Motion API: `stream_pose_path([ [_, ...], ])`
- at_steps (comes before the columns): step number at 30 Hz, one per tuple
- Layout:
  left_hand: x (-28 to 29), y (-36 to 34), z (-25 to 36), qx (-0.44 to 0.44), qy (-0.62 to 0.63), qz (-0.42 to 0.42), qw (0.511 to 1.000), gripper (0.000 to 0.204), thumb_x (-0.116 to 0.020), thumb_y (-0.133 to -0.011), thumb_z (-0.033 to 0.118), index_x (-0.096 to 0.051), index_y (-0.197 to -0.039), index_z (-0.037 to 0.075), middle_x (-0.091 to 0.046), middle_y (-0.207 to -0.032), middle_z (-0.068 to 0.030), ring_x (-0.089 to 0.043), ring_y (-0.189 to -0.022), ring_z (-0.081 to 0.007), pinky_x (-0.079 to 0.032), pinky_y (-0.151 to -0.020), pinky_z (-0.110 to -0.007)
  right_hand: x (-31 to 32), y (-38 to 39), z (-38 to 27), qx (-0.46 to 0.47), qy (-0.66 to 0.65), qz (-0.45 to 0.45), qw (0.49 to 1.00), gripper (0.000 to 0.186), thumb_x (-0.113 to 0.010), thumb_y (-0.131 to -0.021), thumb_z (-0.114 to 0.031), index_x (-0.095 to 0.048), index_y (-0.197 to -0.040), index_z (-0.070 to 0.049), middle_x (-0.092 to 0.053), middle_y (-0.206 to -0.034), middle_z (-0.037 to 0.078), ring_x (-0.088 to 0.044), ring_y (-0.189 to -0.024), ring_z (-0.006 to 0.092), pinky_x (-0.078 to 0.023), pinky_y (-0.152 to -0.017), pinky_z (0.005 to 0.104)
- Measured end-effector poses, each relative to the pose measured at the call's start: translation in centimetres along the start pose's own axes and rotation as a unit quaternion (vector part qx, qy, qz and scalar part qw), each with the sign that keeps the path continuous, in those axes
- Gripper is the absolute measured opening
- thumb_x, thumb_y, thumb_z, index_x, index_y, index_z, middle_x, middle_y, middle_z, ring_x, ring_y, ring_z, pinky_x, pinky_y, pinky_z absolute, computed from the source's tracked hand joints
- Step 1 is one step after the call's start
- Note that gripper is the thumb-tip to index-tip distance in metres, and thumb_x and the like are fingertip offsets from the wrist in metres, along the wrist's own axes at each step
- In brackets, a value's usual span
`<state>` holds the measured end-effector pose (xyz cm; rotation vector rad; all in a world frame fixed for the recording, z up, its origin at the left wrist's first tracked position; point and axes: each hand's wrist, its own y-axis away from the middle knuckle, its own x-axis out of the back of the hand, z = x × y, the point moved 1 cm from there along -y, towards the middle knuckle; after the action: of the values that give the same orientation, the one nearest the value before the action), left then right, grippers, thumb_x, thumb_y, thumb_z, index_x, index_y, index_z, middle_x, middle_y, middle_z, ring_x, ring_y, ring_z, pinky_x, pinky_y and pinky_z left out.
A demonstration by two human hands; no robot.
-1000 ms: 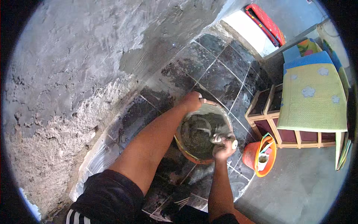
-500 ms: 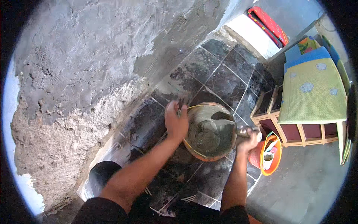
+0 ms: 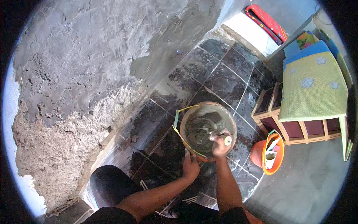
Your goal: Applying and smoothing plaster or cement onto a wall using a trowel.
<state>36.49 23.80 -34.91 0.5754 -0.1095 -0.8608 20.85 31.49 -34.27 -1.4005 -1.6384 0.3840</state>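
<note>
On the dark floor in front of me stands a round orange bucket [image 3: 185, 146] with wet grey mortar [image 3: 197, 130] in it. My left hand [image 3: 191, 167] is closed on the bucket's near-left rim. Inside the bucket's right part, my right hand [image 3: 220, 145] grips a trowel [image 3: 228, 140] by its handle, whose pale end faces up. The blade is hidden by the hand and the mortar. A yellow bucket handle with a green grip [image 3: 176, 118] leans out over the left side.
Along the left rises a partly plastered wall [image 3: 85, 56] with a rough bare lower section. A smaller orange pail [image 3: 274, 162] with tools and a cup stands right of the bucket. Beyond it is a wooden rack [image 3: 291, 134] under a green cloth [image 3: 313, 97]. Dark tiles [image 3: 223, 80] cover the floor.
My right hand has moved left from outside the bucket's right rim into the bucket with the trowel. My left hand has come down from the left side to the near rim.
</note>
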Motion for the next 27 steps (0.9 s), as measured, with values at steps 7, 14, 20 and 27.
stream_pose_path([
  [7, 0.8, -1.0, 4.0, 0.058, -0.008, -0.022, 0.998, 0.046, -0.039, -0.105, 0.016, -0.03, -0.144, -0.007, -0.06, -0.11, -0.0168, -0.062, -0.094, -0.0257, -0.048, -0.083, -0.04, 3.3, -2.6, -4.0, -0.123, -0.35, -0.171, 0.913, 0.044, -0.063, -0.074, 0.002, -0.045, -0.114, 0.0, -0.061, -0.08, 0.013, -0.062, -0.069, 0.0206, -0.052, -0.067, 0.037],
  [14, 3.9, -8.7, 5.7, -0.063, -0.037, -0.02, 0.997, 0.043, -0.041, -0.103, 0.013, -0.039, -0.142, -0.004, -0.057, -0.128, -0.0189, -0.056, -0.118, -0.0272, -0.042, -0.099, -0.037, 4.2, -6.8, -4.5, -0.211, -0.376, -0.126, 0.894, 0.021, -0.068, -0.074, -0.004, -0.054, -0.09, -0.002, -0.062, -0.082, 0.011, -0.063, -0.067, 0.0211, -0.052, -0.064, 0.0369],
  [20, 3.0, -9.7, 9.2, -0.068, -0.024, 0.089, 0.993, 0.048, -0.047, -0.103, 0.021, -0.037, -0.145, -0.001, -0.057, -0.129, -0.0181, -0.056, -0.117, -0.0242, -0.043, -0.098, -0.034, 1.7, -11.3, -0.5, -0.187, -0.258, 0.088, 0.944, 0.013, -0.063, -0.079, -0.006, -0.054, -0.085, 0.001, -0.06, -0.081, 0.01, -0.062, -0.07, 0.0207, -0.051, -0.064, 0.0324],
  [27, 0.1, -4.3, 4.0, -0.203, -0.171, 0.105, 0.958, 0.057, -0.043, -0.103, 0.011, -0.018, -0.152, 0.0, -0.051, -0.132, -0.0171, -0.053, -0.114, -0.0235, -0.041, -0.1, -0.035, -6.6, -9.0, 1.8, -0.374, -0.258, 0.193, 0.87, 0.02, -0.066, -0.077, 0.003, -0.061, -0.095, 0.001, -0.063, -0.084, 0.006, -0.059, -0.071, 0.0156, -0.049, -0.066, 0.0307],
])
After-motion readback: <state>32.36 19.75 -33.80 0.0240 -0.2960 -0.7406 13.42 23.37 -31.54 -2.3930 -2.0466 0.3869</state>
